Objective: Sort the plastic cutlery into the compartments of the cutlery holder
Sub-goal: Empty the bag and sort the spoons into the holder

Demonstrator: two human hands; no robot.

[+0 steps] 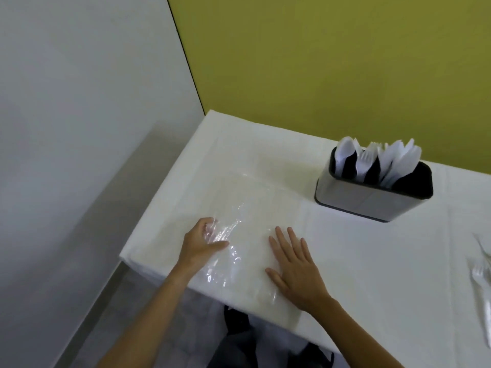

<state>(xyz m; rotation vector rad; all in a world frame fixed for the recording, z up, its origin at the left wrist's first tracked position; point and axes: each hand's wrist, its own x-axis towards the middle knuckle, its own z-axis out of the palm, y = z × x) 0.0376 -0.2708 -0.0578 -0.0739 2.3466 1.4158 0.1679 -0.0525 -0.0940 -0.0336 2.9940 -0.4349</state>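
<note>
A grey metal cutlery holder (372, 199) with a black insert stands at the back right of the table, with white plastic spoons, forks and knives (377, 160) upright in its compartments. A few loose white forks (482, 274) lie at the right edge of the view. A clear plastic bag (247, 221) lies flat on the white tablecloth near the table's left end. My left hand (202, 244) grips the bag's crinkled left edge, thumb on top. My right hand (295, 266) lies flat on the bag with fingers straight and spread.
The table with its white cloth (372, 274) stands against a yellow-green wall, and its left end is near a grey wall. Its front edge runs diagonally below my hands. Dark clothing shows under the table edge.
</note>
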